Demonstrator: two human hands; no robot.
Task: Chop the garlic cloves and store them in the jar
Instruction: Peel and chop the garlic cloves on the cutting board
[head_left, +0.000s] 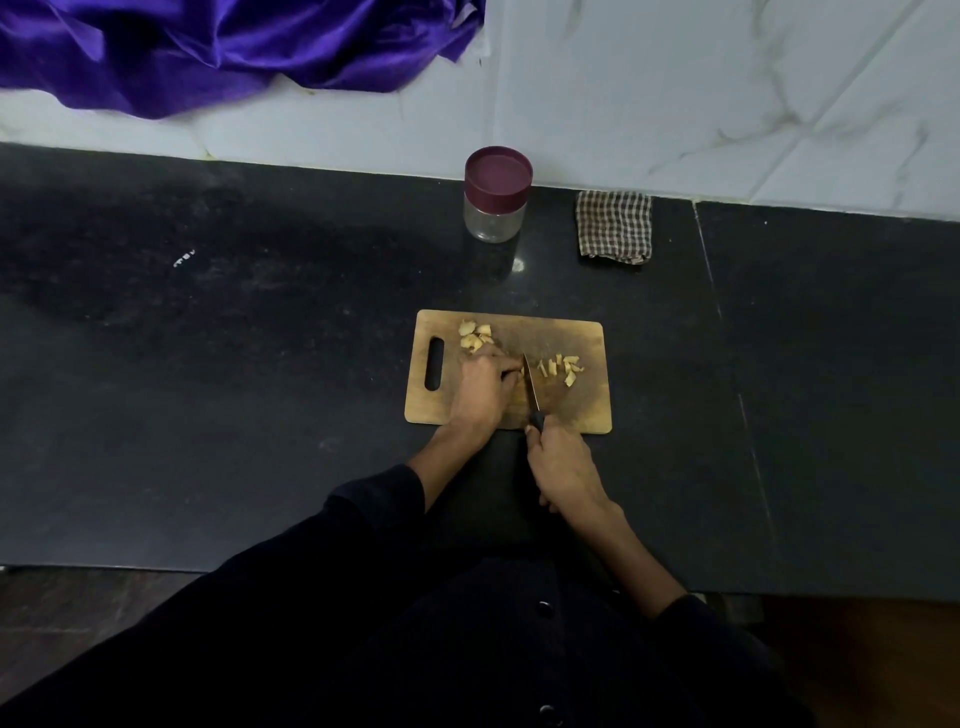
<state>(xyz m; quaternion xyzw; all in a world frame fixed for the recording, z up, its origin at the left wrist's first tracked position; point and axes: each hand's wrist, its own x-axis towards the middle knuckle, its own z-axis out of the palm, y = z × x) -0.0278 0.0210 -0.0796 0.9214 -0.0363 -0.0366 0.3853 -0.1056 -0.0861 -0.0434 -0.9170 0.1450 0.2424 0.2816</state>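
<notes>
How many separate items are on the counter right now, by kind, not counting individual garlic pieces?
Jar, lid on: 1
Checked cloth: 1
Cutting board: 1
Knife, in right hand: 1
Purple cloth, on the ledge behind the counter: 1
Total: 5

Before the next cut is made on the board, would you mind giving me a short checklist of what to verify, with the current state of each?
1. Right hand grips the knife by its handle: ok.
2. Left hand steadies the clove beside the blade: ok, though how far the fingertips clear the edge: cannot tell.
3. Cutting board lies flat on the counter: ok.
4. Chopped pieces sit right of the blade, uncut cloves at the board's far left, both clear of the cut: ok.
5. Jar ready to receive garlic: not ok, its lid is on.
6. Checked cloth clear of the work: ok.
</notes>
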